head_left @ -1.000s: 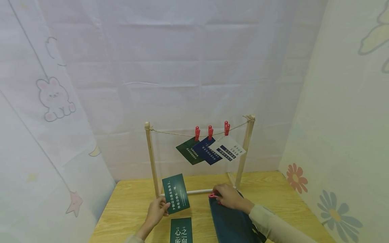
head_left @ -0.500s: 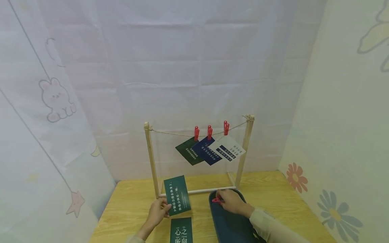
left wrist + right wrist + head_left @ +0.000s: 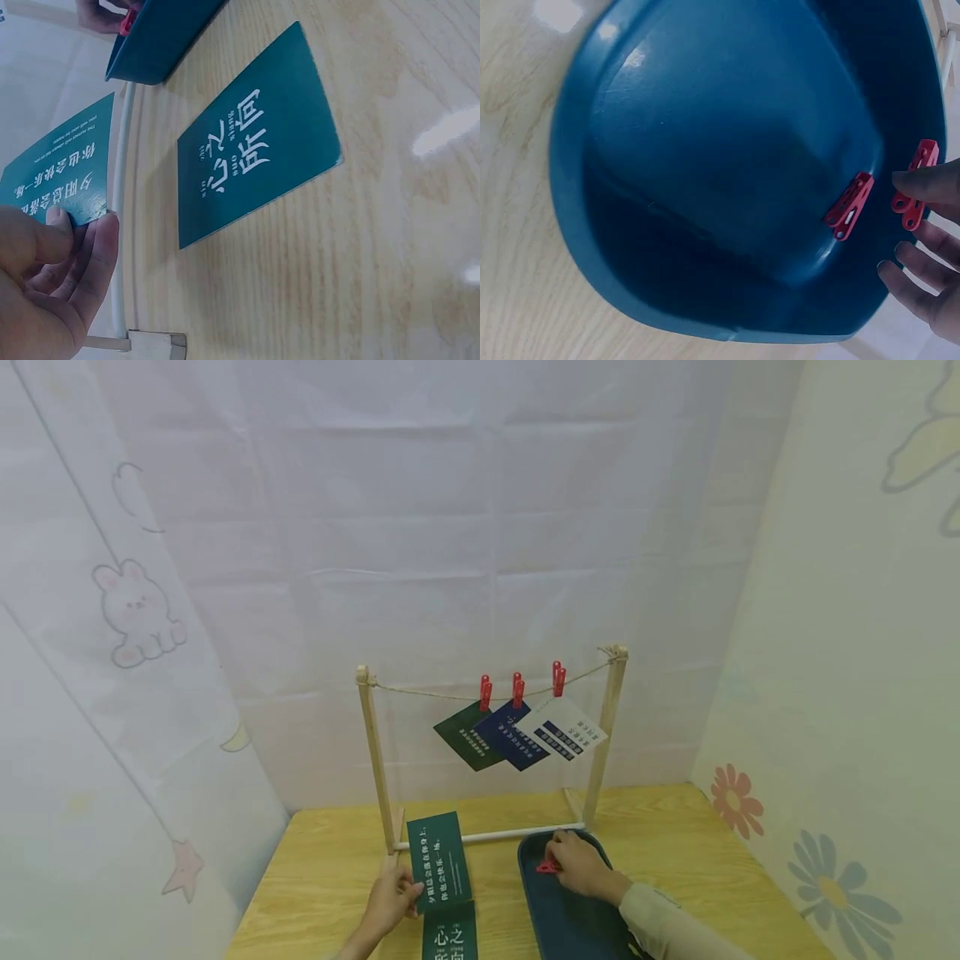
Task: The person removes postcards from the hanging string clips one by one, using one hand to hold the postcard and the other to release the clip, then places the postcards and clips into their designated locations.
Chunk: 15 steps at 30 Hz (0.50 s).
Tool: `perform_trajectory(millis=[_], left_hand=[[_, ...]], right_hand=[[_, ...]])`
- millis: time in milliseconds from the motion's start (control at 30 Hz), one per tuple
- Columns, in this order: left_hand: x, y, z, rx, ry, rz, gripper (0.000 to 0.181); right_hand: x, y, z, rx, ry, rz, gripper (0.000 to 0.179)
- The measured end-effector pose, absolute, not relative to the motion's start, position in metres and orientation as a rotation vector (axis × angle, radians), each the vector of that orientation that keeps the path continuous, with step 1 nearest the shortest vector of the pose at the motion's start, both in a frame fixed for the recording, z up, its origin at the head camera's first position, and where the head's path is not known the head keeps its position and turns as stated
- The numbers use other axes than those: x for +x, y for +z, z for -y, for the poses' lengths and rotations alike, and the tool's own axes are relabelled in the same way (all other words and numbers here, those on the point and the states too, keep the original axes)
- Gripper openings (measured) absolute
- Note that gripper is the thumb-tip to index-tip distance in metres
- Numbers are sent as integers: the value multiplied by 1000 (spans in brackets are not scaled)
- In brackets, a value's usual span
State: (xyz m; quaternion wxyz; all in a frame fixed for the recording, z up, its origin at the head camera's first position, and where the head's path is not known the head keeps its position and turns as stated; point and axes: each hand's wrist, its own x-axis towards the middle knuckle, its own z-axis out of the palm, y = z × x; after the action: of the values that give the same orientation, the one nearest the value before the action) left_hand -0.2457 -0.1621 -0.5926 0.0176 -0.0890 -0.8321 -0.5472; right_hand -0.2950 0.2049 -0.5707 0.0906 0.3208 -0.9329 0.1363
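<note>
My left hand (image 3: 390, 897) pinches a green card (image 3: 442, 860) with white characters by its left edge, thumb on the printed face. In the left wrist view the card tilts up off the table beside a white bar. A second green card (image 3: 255, 142) lies on the wood below it. My right hand (image 3: 934, 240) pinches a red clothespin (image 3: 920, 180) between thumb and fingers, over one end of a blue bin (image 3: 705, 90). The other fingers of that hand are spread apart. Another red clothespin (image 3: 850, 206) lies on the bin's floor.
Behind the hands stands a wooden frame (image 3: 375, 760) with a twine line (image 3: 427, 695) strung between its posts. Three cards, green (image 3: 468, 743), blue (image 3: 510, 743) and white (image 3: 570, 735), hang there from red clothespins, overlapping. A white bar (image 3: 498, 836) joins the posts low down.
My left hand has lowered the green card slightly, so it now overlaps the lower card in the head view. My right hand has shifted a little right and nearer, still holding a clothespin.
</note>
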Motion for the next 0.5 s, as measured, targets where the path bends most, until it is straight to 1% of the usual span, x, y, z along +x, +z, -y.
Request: perform_trajectory(millis=[333,500], left_hand=[[-237,-601,167,-267,-1734,2679,16],[-234,-608,170,-208,-1722,2758,16]], right_hand=[[-297,-582,-209,951,421,2893,25],[-296,-590,-211,963,415,2909,26]])
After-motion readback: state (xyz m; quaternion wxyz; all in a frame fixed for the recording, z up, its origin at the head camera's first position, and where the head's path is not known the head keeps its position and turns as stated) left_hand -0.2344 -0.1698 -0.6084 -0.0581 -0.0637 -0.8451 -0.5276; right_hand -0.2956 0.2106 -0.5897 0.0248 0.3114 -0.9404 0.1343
